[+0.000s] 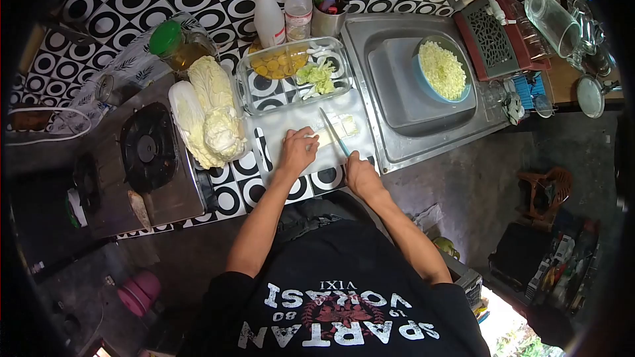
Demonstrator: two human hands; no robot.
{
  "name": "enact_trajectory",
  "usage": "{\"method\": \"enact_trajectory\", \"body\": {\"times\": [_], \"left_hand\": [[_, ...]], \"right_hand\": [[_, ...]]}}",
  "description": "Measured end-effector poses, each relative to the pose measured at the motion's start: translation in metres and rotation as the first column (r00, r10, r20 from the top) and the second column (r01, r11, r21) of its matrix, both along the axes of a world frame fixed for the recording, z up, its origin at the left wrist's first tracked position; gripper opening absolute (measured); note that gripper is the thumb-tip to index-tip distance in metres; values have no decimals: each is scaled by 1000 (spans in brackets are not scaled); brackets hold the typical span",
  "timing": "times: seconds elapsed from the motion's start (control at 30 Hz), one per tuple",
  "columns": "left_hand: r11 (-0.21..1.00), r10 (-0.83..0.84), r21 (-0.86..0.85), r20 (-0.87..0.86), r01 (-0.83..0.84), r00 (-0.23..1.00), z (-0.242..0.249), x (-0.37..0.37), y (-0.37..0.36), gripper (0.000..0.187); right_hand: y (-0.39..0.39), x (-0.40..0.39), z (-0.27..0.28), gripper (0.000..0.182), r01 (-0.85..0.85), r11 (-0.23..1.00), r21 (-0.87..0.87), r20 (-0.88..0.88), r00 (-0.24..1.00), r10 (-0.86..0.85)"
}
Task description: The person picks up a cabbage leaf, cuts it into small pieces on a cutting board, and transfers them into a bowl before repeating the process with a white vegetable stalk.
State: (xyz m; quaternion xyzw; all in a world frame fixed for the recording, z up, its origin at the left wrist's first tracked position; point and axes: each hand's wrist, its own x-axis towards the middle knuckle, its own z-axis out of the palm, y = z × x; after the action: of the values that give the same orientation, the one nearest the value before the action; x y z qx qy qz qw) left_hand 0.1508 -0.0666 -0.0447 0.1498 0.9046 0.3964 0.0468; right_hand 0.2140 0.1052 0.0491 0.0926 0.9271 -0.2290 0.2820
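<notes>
My right hand is closed around the light blue handle of a knife. Its blade points away from me, over pale cabbage pieces on a translucent white cutting board. Just left of the blade, my left hand has its fingers curled down on a pale strip of cabbage, partly hidden beneath them. Behind the board, a rectangular glass dish contains green leafy pieces and white bits. Yellow-orange slices show at its back left.
Whole napa cabbages lie left of the board, beside a gas stove. To the right, a bowl of chopped cabbage stands in the steel sink. A white bottle and a blue-capped bottle stand behind the dish.
</notes>
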Motion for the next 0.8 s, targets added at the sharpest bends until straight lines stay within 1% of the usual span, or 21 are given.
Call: {"method": "enact_trajectory", "body": {"times": [0.03,0.1,0.17,0.23,0.27,0.33,0.43,0.57,0.63,0.67,0.73,0.8], "left_hand": [[1000,2,0,5,-2,1000,-1,1,0,13],[996,35,85,20,-37,999,-1,-2,-1,15],[994,58,92,16,-59,998,0,-1,1,16],[992,86,96,13,-87,996,0,-1,1,18],[990,93,109,14,-94,996,0,-1,1,18],[987,97,124,19,-98,995,-1,-2,2,18],[989,85,121,48,-90,995,1,-3,1,18],[982,105,154,18,-107,994,0,-4,3,14],[979,109,173,-2,-107,994,-2,-3,4,13],[980,112,167,-6,-110,994,-2,-3,6,12],[981,111,162,-15,-107,994,-5,-1,6,12],[978,109,183,-41,-100,993,-8,-1,7,12]], "right_hand": [[-2,4,5,23,5,1000,-25,24,1000,-5],[-8,11,6,22,11,1000,-28,23,1000,-11],[-14,18,4,22,16,999,-32,21,1000,-15],[-17,24,-5,22,75,996,-55,7,997,-74],[-18,27,-9,22,73,996,-56,13,997,-72],[-18,31,-12,23,52,997,-64,-42,998,-55],[-18,33,-15,24,65,997,-36,-9,998,-65],[-19,34,-30,24,92,994,-51,26,996,-90],[-16,32,-43,23,75,993,-93,-4,997,-76],[-16,30,-50,23,76,993,-93,-2,997,-76],[-22,23,-57,24,92,990,-108,-94,990,-102],[-25,15,-57,23,77,993,-90,-104,991,-86]]}}
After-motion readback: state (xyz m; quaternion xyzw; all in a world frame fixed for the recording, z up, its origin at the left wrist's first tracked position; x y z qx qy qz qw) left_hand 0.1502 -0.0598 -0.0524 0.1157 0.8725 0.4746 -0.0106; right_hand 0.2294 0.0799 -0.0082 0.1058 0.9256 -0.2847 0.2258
